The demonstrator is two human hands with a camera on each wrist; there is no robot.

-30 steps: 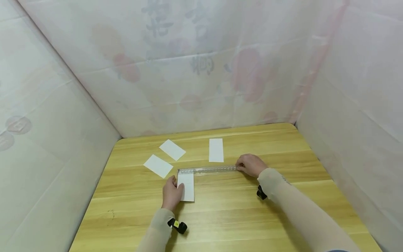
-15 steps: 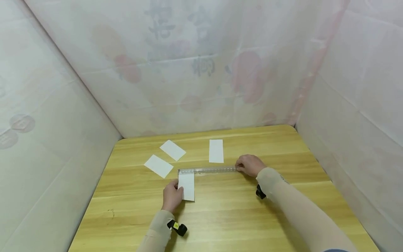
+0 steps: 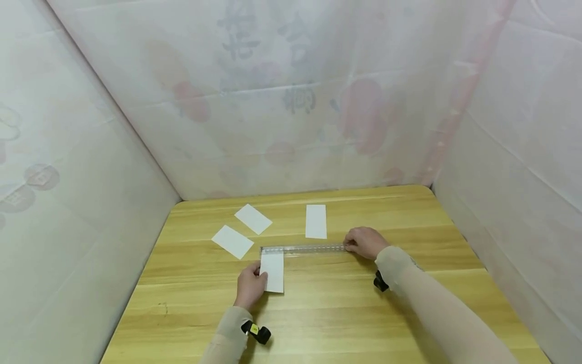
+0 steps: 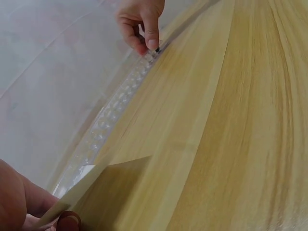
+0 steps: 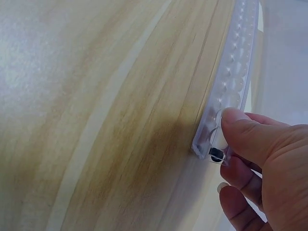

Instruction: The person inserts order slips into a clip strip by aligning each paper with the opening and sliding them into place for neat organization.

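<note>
My left hand [image 3: 251, 286] pinches the left edge of a white card [image 3: 273, 273], thumb on top. In the left wrist view this card [image 4: 79, 187] tilts up from the table and casts a shadow. At its far end the card meets the left end of a long, clear plastic strip [image 3: 302, 249] with a row of rounded bumps. My right hand [image 3: 366, 241] pinches the strip's right end between thumb and fingers. A small black plug [image 5: 216, 154] shows at that end in the right wrist view.
Two white cards [image 3: 232, 242] [image 3: 253, 219] lie aslant at the back left of the wooden table [image 3: 345, 313]. Another white card [image 3: 316, 221] lies beyond the strip. Pale printed sheets [image 3: 291, 126] wall the table at the back and both sides.
My left fingertips have drawn in from beside the card to its left edge and under it. The strip and right hand stay nearly still; the head view shifts slightly.
</note>
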